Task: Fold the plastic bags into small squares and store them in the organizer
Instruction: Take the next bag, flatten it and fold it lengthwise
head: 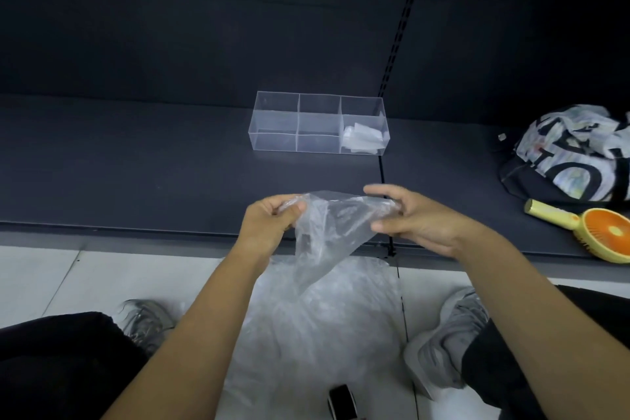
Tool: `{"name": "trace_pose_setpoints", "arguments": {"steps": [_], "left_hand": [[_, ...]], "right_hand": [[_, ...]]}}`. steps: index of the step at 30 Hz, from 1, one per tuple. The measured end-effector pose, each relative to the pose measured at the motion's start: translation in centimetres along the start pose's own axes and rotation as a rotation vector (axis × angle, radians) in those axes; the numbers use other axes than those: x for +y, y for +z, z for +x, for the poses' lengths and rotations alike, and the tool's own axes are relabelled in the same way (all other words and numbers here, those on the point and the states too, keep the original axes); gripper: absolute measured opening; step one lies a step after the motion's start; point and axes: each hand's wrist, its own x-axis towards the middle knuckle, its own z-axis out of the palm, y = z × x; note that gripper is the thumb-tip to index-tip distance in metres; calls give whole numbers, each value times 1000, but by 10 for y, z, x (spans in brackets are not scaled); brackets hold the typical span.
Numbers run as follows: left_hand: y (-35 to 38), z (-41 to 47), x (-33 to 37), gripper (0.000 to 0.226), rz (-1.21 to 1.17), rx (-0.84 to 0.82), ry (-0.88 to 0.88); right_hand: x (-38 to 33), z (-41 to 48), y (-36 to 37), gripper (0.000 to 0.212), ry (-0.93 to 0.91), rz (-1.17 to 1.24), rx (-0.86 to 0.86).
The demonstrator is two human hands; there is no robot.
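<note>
A clear plastic bag (324, 232) hangs in the air over the front edge of the dark shelf. My left hand (269, 225) grips its left top corner, and my right hand (412, 222) pinches its right top corner between thumb and fingers. Behind them on the shelf stands a clear organizer (272, 119) with several compartments. A folded plastic bag (363, 138) lies in its front right compartment; the other compartments look empty. A heap of clear plastic bags (324, 324) lies on the floor between my feet.
The dark shelf (136, 164) runs across the view with a back wall behind it. At the right lie a black-and-white printed bag (572, 157) and an orange hand-held fan (600, 232). Grey shoes (446, 334) rest on the white tiled floor. A small dark object (341, 401) sits by the heap.
</note>
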Motion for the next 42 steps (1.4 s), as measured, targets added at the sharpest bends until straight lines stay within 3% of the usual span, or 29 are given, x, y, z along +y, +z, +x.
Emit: {"name": "trace_pose_setpoints", "arguments": {"steps": [2,4,7,10,14,15,17,19,22,25,30,38,42], "left_hand": [[1,-2,1,10,21,-5,-2],[-1,-3,1,18,65,11,-1],[-9,-2,0,41,109,73,10],[-16,-2,0,48,162,98,-19],[-23,0,4,28,232,6,-102],[-25,-1,7,19,288,-13,-99],[-25,-2,17,35,380,-37,-37],[-13,-5,32,48,319,-139,34],[14,-14,43,34,143,-303,81],[21,-17,40,11,1,-130,71],[-2,0,21,18,-91,262,-112],[-38,20,-10,23,-162,467,-302],[-54,36,-23,37,-95,503,-374]], "right_hand": [[-1,6,9,38,-6,-141,222],[2,9,8,31,-23,-157,360],[1,6,2,18,-77,-115,405],[-1,6,6,16,-172,-115,422],[-3,8,21,18,-307,-146,538],[-3,8,24,19,-318,-150,527],[-5,6,30,17,-334,-149,440],[-7,5,39,15,-335,-154,344],[-9,6,55,19,-337,-102,226],[-5,7,55,36,-270,-120,135],[22,3,25,61,-21,-43,-65],[79,18,21,7,113,6,3],[79,22,-1,27,156,117,27]]}}
